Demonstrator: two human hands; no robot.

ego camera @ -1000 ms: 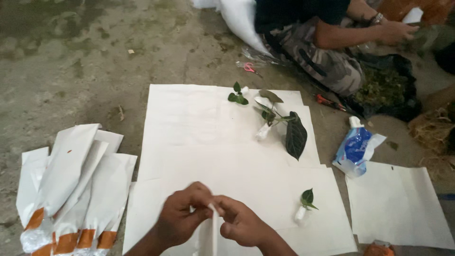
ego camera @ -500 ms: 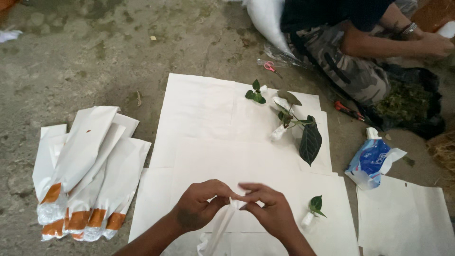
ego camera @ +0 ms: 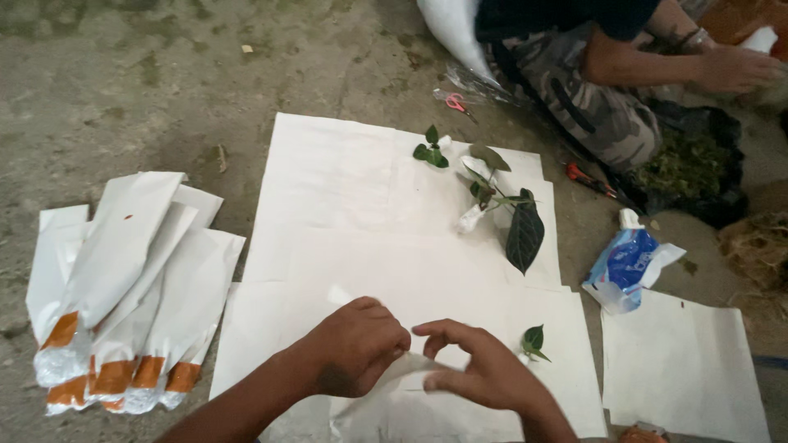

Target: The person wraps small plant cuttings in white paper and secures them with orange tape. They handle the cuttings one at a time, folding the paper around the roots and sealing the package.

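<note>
Two hands work a white paper wrap [ego camera: 394, 402] low on the paper sheets [ego camera: 345, 189]: left hand [ego camera: 357, 344] pinching its upper end, right hand [ego camera: 480, 369] pressing it, its length slanting toward the near edge. Beside them, finished wrapped packets [ego camera: 123, 287] lie fanned on the concrete floor [ego camera: 123, 82].

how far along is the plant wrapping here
Done: a stack of paper-wrapped bundles lies at the left. In hand: left hand and right hand are folding a white paper piece. Left, it seems: three small cuttings, at and, still lie unwrapped on the sheets.
</note>
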